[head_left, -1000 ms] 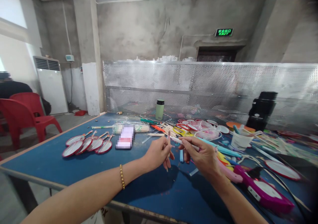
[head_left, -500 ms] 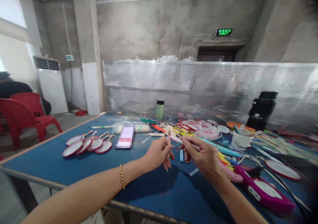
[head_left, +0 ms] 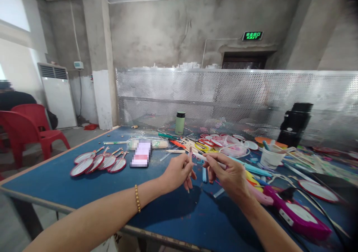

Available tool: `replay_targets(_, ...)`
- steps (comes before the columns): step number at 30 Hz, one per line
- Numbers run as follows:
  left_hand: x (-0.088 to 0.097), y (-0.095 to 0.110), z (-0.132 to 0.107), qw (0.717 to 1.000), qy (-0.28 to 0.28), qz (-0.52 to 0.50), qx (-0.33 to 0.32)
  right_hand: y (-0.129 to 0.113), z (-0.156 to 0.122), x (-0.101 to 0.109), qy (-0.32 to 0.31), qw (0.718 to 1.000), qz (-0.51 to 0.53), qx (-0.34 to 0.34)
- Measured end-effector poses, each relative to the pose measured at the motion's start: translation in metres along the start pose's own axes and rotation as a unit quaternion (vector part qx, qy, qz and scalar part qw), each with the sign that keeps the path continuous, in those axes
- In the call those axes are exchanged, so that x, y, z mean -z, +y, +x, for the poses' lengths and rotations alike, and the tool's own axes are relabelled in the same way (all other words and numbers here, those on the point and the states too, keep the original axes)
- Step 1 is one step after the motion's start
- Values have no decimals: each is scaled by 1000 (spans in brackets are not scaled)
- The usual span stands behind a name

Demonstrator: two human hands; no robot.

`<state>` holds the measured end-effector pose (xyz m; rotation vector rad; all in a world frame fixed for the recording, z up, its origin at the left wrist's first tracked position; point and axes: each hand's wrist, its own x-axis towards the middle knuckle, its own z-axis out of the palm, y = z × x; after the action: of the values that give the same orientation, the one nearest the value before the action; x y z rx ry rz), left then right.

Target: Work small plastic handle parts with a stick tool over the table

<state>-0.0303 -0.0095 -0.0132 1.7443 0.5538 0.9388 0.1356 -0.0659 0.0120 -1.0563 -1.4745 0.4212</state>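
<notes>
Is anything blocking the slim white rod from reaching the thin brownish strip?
Nothing visible: the slim white rod in the right hand points at the thin brownish strip in the left hand; whether they touch is unclear.

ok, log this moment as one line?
left hand: pinching upright strip | right hand: holding white pen-like tool, tip toward strip, contact unclear | phone: on table, beside red-rimmed discs

Bears red-rimmed discs toward left edge of blue tabletop, green bottle near far edge, phone between.
</notes>
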Motion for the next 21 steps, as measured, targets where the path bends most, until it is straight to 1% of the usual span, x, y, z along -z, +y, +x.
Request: replay_targets(21, 1, 0, 1, 1000, 2, 4, -3, -1, 0, 1, -2, 1000, -6, 11)
